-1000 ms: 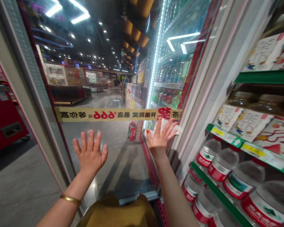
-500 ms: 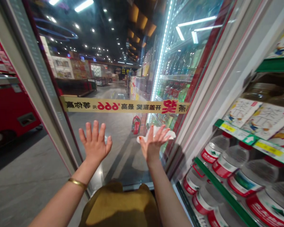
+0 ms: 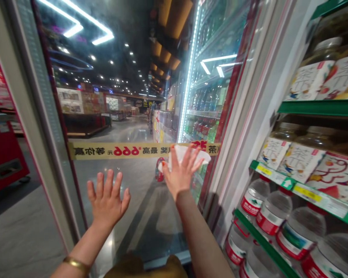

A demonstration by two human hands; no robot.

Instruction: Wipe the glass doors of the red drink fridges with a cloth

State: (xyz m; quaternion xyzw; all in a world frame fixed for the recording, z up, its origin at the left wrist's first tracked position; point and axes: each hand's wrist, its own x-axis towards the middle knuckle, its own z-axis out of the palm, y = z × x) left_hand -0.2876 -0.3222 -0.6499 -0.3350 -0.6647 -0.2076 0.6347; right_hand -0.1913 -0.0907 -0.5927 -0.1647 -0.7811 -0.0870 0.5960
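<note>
Glass door (image 3: 145, 208), just one, and up at it goes the left hand (image 3: 107, 202), open, five fingers spread, one gold bracelet (image 3: 77, 264) behind it! Right hand (image 3: 179, 175), also open, lies over one white cloth (image 3: 205, 156) against the glass, overlapping the single yellow strip (image 3: 116, 151). Off right, four red-labelled bottles (image 3: 274, 212) line a green shelf edge (image 3: 261, 236).

A thin, rumpled white sheet, cloth or paper, (image 3: 204, 156) lies spread, uneven-edged, against the right half of a tall, transparent glass pane (image 3: 146, 204).
</note>
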